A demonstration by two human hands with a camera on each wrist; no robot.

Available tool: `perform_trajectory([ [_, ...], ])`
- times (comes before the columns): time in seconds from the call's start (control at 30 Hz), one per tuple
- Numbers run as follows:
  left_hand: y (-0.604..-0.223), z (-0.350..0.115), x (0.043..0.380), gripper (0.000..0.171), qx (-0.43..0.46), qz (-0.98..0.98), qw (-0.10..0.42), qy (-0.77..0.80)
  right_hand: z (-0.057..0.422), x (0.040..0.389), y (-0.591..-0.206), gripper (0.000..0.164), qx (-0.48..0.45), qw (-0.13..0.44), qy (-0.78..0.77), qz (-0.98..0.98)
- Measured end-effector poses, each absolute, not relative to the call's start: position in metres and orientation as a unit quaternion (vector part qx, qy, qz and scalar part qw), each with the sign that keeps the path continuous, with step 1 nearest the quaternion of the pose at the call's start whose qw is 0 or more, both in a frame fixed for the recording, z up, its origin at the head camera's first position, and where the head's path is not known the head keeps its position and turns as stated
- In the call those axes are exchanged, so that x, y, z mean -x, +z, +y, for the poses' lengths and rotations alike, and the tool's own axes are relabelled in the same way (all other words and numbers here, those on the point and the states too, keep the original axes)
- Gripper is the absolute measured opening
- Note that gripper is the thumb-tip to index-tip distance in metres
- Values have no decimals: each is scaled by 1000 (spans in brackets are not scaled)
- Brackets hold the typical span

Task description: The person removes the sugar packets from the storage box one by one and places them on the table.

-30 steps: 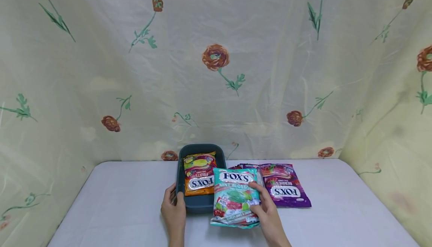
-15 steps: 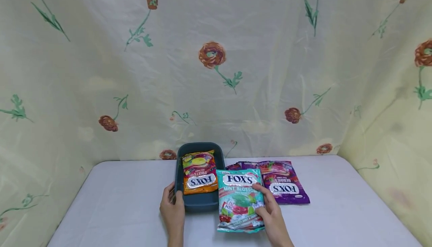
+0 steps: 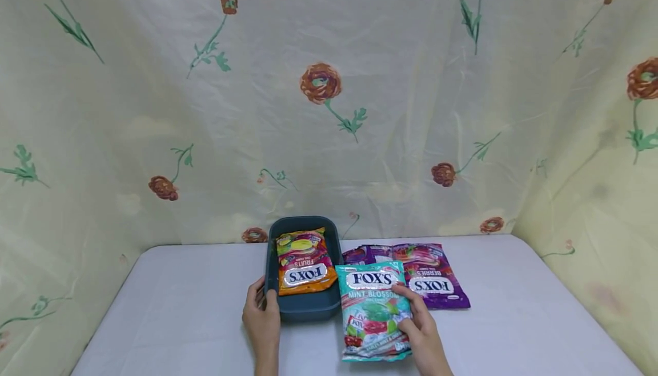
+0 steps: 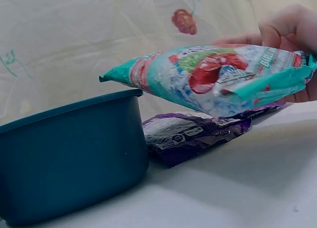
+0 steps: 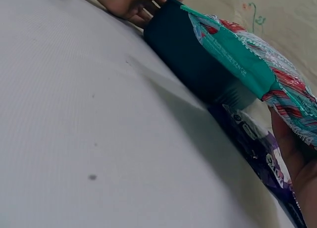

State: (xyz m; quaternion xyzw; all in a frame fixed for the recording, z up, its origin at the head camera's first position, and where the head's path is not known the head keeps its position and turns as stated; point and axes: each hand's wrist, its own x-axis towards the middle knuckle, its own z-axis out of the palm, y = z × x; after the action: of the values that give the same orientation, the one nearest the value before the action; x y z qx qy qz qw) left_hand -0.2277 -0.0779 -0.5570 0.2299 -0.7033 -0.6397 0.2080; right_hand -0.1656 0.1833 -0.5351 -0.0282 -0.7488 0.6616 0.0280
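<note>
Some purple bags (image 3: 437, 270), one printed FOX'S BERRIES, are partly hidden by the FOX'S MINT BLOSSOM bag (image 3: 367, 319), which the right hand (image 3: 422, 327) pinches above the table (image 3: 180, 313). The left hand (image 3: 262, 320) grips the tub (image 3: 309, 308), where the FOX'S FRUITS bag (image 3: 301, 259) lies.

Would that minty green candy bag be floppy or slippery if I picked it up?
The Mint Blossom bag would probably squish rather than stay stiff, since it looks crinkled and puffy. It may slip a bit, because its surface looks shiny. It's likely fairly light, as the right hand holds it by one side.
</note>
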Motion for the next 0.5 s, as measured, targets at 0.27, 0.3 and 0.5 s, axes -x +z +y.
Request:
perform_trajectory([
  [0.27, -557, -77, 227, 40, -227, -702, 204, -644, 193, 160, -539, 64, 30, 25, 651, -758],
  [0.3, -557, -77, 227, 40, -227, -702, 203, -644, 194, 160, -540, 64, 31, 26, 650, -759],
  [0.5, -555, -77, 226, 40, -230, -704, 200, -641, 199, 155, -542, 64, 46, 23, 651, -757],
])
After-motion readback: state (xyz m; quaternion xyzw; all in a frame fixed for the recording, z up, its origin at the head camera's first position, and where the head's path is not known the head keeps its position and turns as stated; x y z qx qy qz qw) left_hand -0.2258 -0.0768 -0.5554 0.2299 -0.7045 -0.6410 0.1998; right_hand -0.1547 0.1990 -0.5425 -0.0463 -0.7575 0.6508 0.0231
